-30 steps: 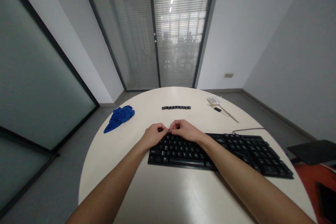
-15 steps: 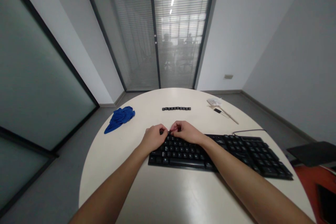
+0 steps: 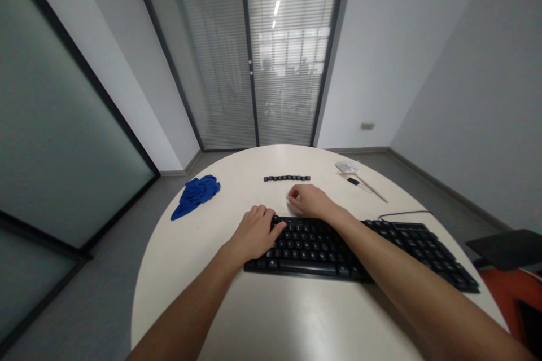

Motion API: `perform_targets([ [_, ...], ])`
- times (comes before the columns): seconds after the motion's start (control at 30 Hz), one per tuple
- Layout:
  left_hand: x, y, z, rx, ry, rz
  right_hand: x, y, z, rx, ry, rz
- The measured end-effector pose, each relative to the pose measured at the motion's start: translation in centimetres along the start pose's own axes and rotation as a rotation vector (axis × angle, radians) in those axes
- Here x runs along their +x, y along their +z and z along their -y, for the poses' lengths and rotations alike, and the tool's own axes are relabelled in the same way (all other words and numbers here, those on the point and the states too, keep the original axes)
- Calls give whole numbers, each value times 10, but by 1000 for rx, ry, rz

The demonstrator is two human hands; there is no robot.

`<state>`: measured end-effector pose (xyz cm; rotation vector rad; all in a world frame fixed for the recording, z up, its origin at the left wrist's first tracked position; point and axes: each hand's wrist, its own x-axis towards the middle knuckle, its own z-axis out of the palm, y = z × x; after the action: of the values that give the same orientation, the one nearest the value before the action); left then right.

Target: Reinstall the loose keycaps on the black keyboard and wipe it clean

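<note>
A black keyboard point(image 3: 372, 248) lies across the round white table point(image 3: 271, 316). My left hand point(image 3: 256, 232) rests flat on the keyboard's left end, fingers spread over the keys and holding nothing. My right hand point(image 3: 309, 201) is just beyond the keyboard's far edge, on the table. Its thumb and fingers are pinched on a small black keycap that is almost hidden between them. A short row of loose black keycaps point(image 3: 287, 178) lies a little farther out, ahead of that hand.
A crumpled blue cloth point(image 3: 195, 194) lies at the table's left edge. At the far right are a white wad, a small black piece and a thin stick point(image 3: 372, 187). The keyboard's cable point(image 3: 400, 214) loops behind it. A dark chair point(image 3: 503, 247) stands to the right.
Both hands were pinched together at the keyboard's top-left keys. My right hand has since moved forward off the keyboard toward the keycap row, and my left hand has flattened onto the keys.
</note>
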<state>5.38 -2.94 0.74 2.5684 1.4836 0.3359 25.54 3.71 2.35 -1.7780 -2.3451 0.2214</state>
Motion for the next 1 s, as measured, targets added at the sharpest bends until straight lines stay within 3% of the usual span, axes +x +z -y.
perform_targets([
  [0.27, -1, -1, 11, 35, -3, 48, 54, 6, 22, -174, -127, -81],
  [0.6, -2, -4, 19, -31, -16, 69, 90, 32, 49, -244, -151, -145],
  [0.83, -2, -7, 19, -26, -17, 91, 96, 36, 44, -231, -195, -159],
  [1.0, -4, -11, 19, -50, -4, 109, 75, 26, 53, -156, -224, -152],
])
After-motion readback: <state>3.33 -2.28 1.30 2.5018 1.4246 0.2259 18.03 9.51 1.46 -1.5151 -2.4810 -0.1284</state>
